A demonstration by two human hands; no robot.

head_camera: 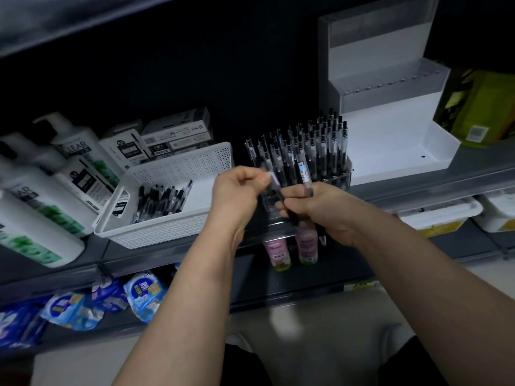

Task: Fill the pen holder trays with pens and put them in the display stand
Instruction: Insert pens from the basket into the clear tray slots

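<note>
the tray [341,180] is nearly full, not yet in the stand [390,140]; left hand [237,190] pinches one pen [273,179], right hand [320,210] grips a bunch [306,185].

Shelf [412,190] with basket [156,231], pen tray [340,180], display stand [390,154]

Forearms extended forward, hands close together; left hand [239,190] pinches pen [274,181]; right hand [317,210] grips pens [305,176].

This looks like a shop. Dark shelves [418,188] hold white shampoo bottles [75,146] at the left end, boxes of pens [178,132], a display stand [390,129], and blue packs [142,293], maybe tissues, lower down.
</note>
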